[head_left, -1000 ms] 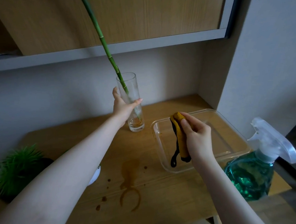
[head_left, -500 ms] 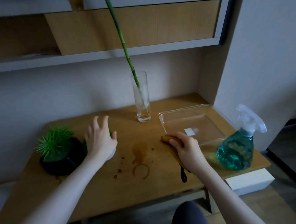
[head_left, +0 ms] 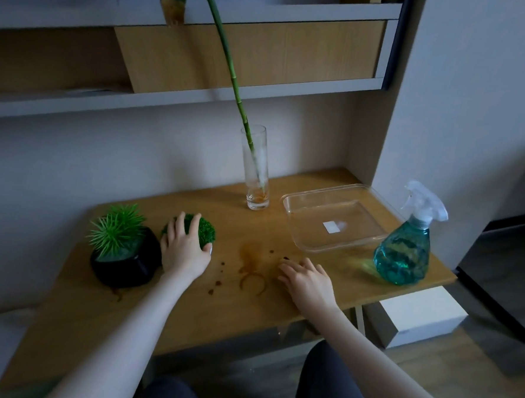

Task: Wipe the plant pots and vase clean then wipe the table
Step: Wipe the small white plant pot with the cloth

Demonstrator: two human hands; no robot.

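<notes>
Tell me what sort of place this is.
Probably a home desk nook: a wooden table under a wall shelf, with small potted plants and a glass vase.

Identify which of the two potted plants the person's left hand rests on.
The round mossy plant, right of the spiky plant in the black pot; the left hand covers it.
</notes>
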